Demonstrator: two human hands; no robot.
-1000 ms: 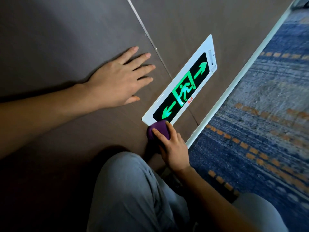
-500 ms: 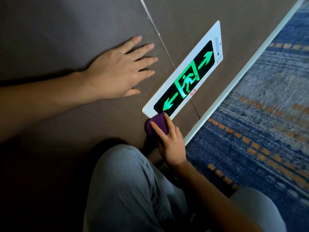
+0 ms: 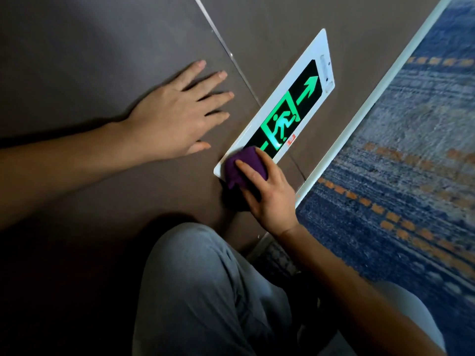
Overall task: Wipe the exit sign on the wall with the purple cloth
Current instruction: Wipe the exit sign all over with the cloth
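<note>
The exit sign (image 3: 298,98) is a white-framed black panel low on the brown wall, lit with a green running figure and arrows. My right hand (image 3: 270,196) grips a bunched purple cloth (image 3: 244,165) and presses it onto the sign's near end, hiding the left arrow's head. My left hand (image 3: 177,116) lies flat on the wall to the left of the sign, fingers spread, holding nothing.
A white baseboard strip (image 3: 359,111) runs along the foot of the wall. Blue carpet with orange dashes (image 3: 398,188) lies to the right. My knee in grey trousers (image 3: 205,278) is raised close to the wall below the hands. A thin seam (image 3: 231,57) crosses the wall panel.
My right hand has slid the purple cloth from just below the sign's corner up onto its near end, covering the left arrow. My left hand stays flat on the wall.
</note>
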